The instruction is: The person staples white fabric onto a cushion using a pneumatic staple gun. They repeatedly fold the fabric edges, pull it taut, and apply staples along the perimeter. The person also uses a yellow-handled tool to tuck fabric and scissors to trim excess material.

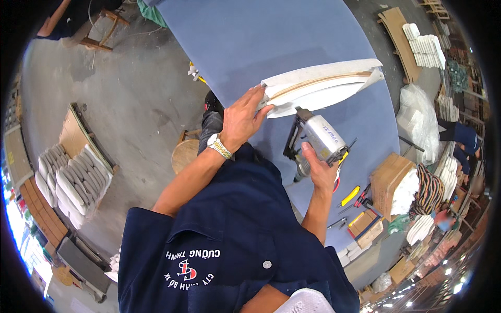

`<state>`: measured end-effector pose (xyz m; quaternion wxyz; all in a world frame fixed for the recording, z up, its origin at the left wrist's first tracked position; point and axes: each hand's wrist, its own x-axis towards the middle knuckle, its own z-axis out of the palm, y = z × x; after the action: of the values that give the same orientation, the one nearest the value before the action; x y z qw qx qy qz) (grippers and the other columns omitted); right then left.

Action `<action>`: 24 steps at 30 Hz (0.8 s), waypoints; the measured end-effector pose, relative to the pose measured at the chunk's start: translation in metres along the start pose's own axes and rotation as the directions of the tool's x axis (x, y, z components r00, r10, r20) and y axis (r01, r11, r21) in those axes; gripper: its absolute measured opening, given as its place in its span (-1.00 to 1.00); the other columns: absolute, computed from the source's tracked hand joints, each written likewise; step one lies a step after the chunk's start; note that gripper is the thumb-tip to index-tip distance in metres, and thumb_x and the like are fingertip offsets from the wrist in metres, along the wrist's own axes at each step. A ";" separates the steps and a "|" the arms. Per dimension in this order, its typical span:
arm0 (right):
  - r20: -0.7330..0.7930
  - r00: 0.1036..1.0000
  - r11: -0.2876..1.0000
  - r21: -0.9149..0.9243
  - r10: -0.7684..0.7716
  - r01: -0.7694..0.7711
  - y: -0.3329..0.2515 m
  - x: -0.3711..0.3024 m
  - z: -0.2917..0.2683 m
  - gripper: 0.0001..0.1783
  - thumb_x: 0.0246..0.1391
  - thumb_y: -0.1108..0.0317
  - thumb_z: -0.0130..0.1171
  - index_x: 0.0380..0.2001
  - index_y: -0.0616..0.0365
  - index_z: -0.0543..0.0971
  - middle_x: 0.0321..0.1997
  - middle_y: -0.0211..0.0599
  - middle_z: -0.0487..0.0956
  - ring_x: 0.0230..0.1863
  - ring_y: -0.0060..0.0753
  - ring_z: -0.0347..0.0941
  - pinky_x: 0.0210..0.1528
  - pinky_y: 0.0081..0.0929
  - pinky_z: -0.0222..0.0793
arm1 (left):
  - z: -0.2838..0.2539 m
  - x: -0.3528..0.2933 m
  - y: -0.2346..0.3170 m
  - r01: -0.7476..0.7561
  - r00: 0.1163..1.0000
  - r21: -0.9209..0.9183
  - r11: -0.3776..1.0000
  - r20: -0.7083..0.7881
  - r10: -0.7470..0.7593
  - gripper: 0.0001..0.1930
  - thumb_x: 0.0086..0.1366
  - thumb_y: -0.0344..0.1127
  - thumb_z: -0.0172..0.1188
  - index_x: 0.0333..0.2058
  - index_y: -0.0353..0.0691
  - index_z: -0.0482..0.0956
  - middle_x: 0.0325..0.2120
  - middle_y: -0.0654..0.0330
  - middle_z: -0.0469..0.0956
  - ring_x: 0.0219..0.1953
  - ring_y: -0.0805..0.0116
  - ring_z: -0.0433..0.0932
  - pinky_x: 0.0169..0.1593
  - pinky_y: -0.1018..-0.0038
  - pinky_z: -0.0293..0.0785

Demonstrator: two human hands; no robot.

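Working at a big blue surface (pixel 250 36), with a white cloth-covered piece (pixel 319 87) over it and a silver staple gun (pixel 324 136) close by; pinching the piece's left end in the left grip (pixel 242 117), holding the gun in the right grip (pixel 322 172)

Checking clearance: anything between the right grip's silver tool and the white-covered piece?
Nothing visible: the silver tool in the right grip has its nose by the near edge of the white-covered piece; contact unclear. The left grip is clear, at its left end.
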<state>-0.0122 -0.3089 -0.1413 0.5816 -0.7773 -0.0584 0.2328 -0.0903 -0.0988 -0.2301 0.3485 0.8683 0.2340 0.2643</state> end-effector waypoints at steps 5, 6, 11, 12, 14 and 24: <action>0.184 0.981 0.996 -0.051 -0.057 0.068 -0.010 0.021 0.025 -0.68 0.11 0.47 0.45 -0.08 0.37 0.66 -0.21 -0.32 0.70 -0.23 -0.57 0.58 -0.19 -0.50 0.52 | -0.005 0.003 0.001 -0.038 0.999 -0.020 0.999 -0.016 0.038 -0.50 0.25 -0.21 0.45 0.13 -0.24 0.60 0.04 -0.04 0.67 -0.09 -0.03 0.72 -0.13 0.25 0.70; 0.195 0.979 0.995 -0.069 -0.056 0.071 -0.010 0.023 0.028 -0.68 0.11 0.47 0.45 -0.08 0.37 0.67 -0.21 -0.32 0.70 -0.23 -0.57 0.58 -0.19 -0.50 0.52 | -0.007 0.005 0.001 -0.033 0.999 -0.031 0.999 -0.015 0.033 -0.50 0.25 -0.22 0.45 0.14 -0.22 0.60 0.04 -0.03 0.67 -0.10 -0.03 0.72 -0.15 0.25 0.71; 0.242 0.970 0.987 -0.151 -0.015 0.053 -0.019 0.030 0.037 -0.68 0.09 0.47 0.44 -0.11 0.39 0.67 -0.22 -0.30 0.71 -0.23 -0.56 0.59 -0.17 -0.49 0.52 | -0.009 0.013 -0.002 -0.041 0.999 -0.055 0.998 -0.034 0.039 -0.51 0.25 -0.29 0.42 0.16 -0.14 0.60 0.04 0.03 0.68 -0.16 -0.01 0.73 -0.23 0.27 0.71; 0.239 0.970 0.987 -0.143 -0.033 0.069 -0.018 0.030 0.038 -0.68 0.09 0.47 0.44 -0.11 0.40 0.67 -0.22 -0.30 0.71 -0.23 -0.56 0.59 -0.17 -0.49 0.52 | -0.010 0.014 -0.002 -0.040 0.999 -0.065 0.997 -0.036 0.038 -0.51 0.25 -0.30 0.42 0.16 -0.13 0.60 0.04 0.04 0.68 -0.16 -0.01 0.74 -0.23 0.27 0.71; 0.230 0.971 0.987 -0.125 -0.068 0.099 -0.016 0.031 0.040 -0.68 0.09 0.47 0.44 -0.10 0.40 0.67 -0.21 -0.29 0.72 -0.23 -0.55 0.60 -0.16 -0.48 0.53 | -0.012 0.016 -0.001 -0.028 0.999 -0.071 0.997 -0.021 0.026 -0.51 0.25 -0.32 0.41 0.17 -0.12 0.59 0.04 0.04 0.68 -0.17 -0.01 0.74 -0.23 0.26 0.71; 0.276 0.950 0.972 -0.136 -0.149 0.192 -0.010 0.041 0.048 -0.69 0.09 0.46 0.44 -0.11 0.40 0.68 -0.22 -0.24 0.74 -0.23 -0.53 0.62 -0.15 -0.47 0.53 | -0.011 0.019 -0.007 -0.046 0.999 -0.066 0.997 0.007 0.047 -0.42 0.14 -0.47 0.41 0.19 -0.11 0.59 0.08 0.08 0.67 -0.11 0.03 0.74 -0.17 0.28 0.72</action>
<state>0.0054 -0.2490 -0.1543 0.5219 -0.7757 -0.2209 0.2776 -0.0843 -0.0781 -0.2229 0.3717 0.8626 0.2034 0.2762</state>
